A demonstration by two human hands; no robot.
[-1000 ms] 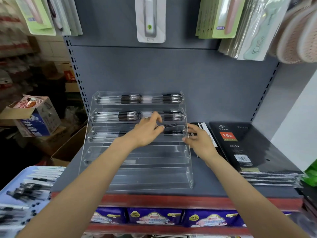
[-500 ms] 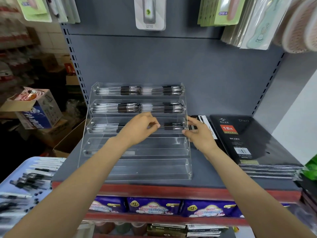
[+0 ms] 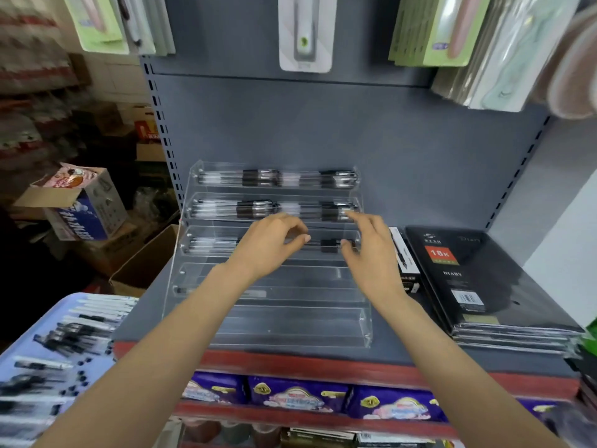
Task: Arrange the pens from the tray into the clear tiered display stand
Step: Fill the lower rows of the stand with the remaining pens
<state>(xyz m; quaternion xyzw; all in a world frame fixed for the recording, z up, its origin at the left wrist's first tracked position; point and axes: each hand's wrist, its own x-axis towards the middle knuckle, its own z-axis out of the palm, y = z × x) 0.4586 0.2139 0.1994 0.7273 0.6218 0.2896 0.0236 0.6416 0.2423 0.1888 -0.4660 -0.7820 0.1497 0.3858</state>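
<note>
tray: the pale blue tray (image 3: 19, 347) fills the lower left of the frame, with loose pens (image 3: 69, 334) scattered over it, most lying roughly left-to-right.
shelf: the grey shelf (image 3: 420, 344) carries the clear tiered display stand (image 3: 268, 318) at centre frame; a stack of black diaries (image 3: 478, 279) sits just right of it.
lower tiers: the two nearest troughs look almost bare; one faint pen-like shape lies in the fourth, too blurred to be sure.
third tier: a pen (image 3: 329, 244) lies along the trough, long axis left-to-right across the frame, between the two hands.
left hand: the left hand (image 3: 274, 244) hovers over the trough's middle, fingers curled with thumb and forefinger pinched at the pen's left part.
right hand: the right hand (image 3: 368, 253) is at the trough's right end, fingers loosely spread, thumb tip at the pen's cap end; it grips nothing.
nearer hand: the tray lies down-left, so my judgement is the left hand has the shorter reach for the next pen.
upper tiers: the two farthest troughs already hold rows of pens laid end to end.
</note>
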